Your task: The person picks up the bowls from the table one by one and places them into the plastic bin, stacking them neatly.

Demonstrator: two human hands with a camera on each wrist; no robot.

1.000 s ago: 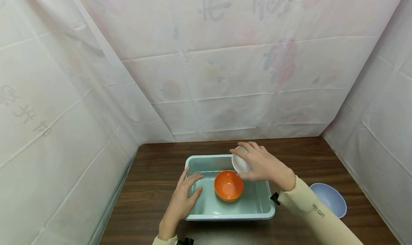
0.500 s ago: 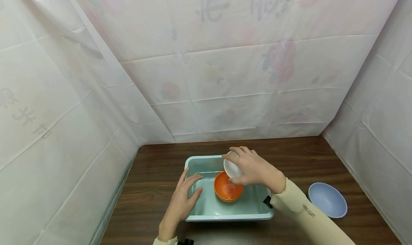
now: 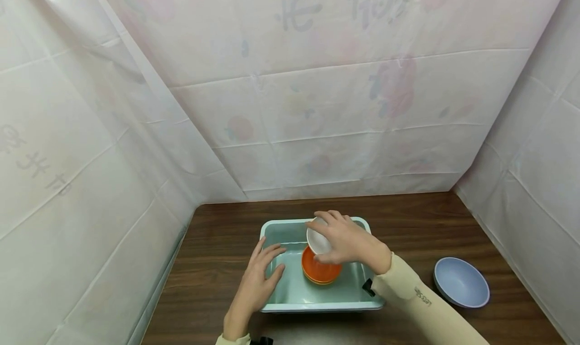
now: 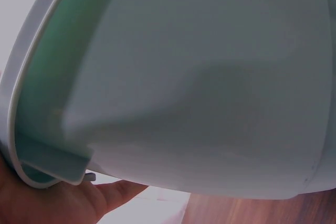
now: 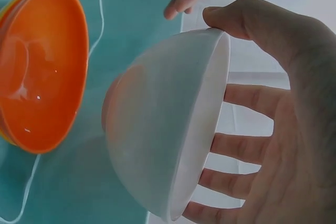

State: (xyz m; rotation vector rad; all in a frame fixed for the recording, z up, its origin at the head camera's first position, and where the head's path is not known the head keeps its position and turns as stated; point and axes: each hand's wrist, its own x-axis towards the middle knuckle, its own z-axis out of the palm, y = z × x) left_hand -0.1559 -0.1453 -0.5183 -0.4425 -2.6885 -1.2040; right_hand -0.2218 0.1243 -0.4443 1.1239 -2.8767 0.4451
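Note:
My right hand (image 3: 346,240) grips a white bowl (image 3: 318,243) by its rim, thumb on one side and fingers on the other. In the right wrist view the white bowl (image 5: 157,114) is held above the basin, beside an orange bowl (image 5: 44,72). That orange bowl (image 3: 319,273) is nested in a yellow one, its edge just showing, in the pale green basin (image 3: 317,307). My left hand (image 3: 257,282) lies at the basin's left rim with its fingers spread. The left wrist view shows the basin's outer wall (image 4: 210,103), with part of the hand (image 4: 58,203) under the rim.
A light blue bowl (image 3: 461,282) sits on the dark wooden table (image 3: 217,254), to the right of the basin and close to the right forearm. White patterned sheets (image 3: 290,133) hang as walls behind and on both sides of the table.
My right hand has carried the white bowl left and slightly toward me, so it now overlaps the orange bowl in the head view. The left hand has stayed where it was.

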